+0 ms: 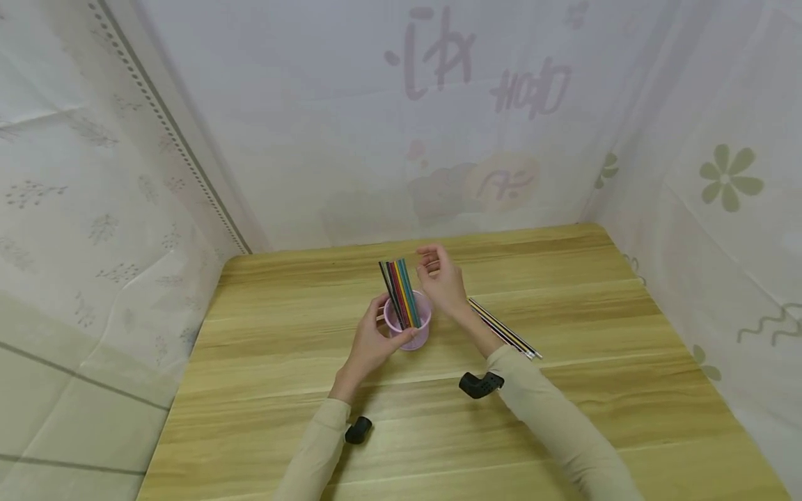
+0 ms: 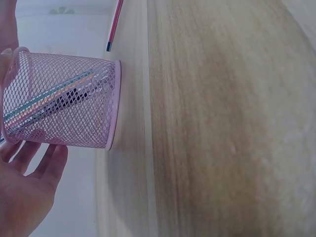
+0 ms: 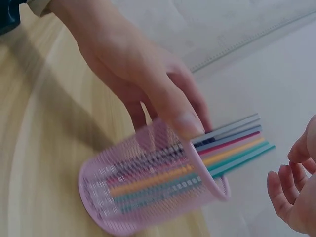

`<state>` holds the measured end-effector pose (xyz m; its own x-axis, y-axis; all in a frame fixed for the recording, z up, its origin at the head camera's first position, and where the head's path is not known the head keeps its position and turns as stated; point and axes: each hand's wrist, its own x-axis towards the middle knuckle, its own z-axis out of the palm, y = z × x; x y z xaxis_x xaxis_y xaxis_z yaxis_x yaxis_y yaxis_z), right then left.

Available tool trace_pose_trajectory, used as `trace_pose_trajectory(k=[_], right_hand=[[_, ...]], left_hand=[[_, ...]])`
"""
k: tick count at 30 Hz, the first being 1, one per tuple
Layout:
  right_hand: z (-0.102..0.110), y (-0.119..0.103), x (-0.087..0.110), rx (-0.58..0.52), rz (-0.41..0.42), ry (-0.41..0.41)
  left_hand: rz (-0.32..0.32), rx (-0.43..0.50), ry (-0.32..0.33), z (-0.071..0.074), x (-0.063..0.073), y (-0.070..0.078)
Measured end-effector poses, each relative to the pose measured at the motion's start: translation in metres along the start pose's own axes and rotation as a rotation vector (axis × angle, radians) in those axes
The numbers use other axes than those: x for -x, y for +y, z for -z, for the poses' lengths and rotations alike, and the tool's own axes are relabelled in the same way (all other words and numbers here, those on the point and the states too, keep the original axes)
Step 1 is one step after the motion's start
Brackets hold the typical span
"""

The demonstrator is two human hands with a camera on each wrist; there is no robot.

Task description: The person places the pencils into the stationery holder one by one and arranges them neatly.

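Note:
A pink mesh pencil cup (image 1: pixel 412 340) stands on the table, with my left hand (image 1: pixel 371 342) gripping its side. In the right wrist view, the left thumb lies on the rim of the cup (image 3: pixel 148 182). Several pencils (image 1: pixel 401 292) in black, red, yellow and teal lean inside it, their upper ends above the rim. My right hand (image 1: pixel 443 284) hovers beside the pencil tops, apart from them. In the right wrist view, that hand (image 3: pixel 301 192) has loosely bent fingers and nothing visible in them.
Several more pencils (image 1: pixel 501 325) lie on the wooden table (image 1: pixel 282 390) to the right of the cup, close to my right forearm. Printed curtains (image 1: pixel 326 139) hang behind the table and along both sides.

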<state>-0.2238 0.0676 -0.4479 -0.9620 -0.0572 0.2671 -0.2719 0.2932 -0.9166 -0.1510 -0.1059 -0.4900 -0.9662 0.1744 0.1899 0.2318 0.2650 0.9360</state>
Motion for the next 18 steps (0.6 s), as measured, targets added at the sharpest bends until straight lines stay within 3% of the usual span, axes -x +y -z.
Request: trace_pose_trajectory(k=[18], right_hand=[[0.051, 0.031, -0.006, 0.079, -0.058, 0.08]], left_hand=[[0.011, 0.002, 0.018, -0.001, 0.002, -0.002]])
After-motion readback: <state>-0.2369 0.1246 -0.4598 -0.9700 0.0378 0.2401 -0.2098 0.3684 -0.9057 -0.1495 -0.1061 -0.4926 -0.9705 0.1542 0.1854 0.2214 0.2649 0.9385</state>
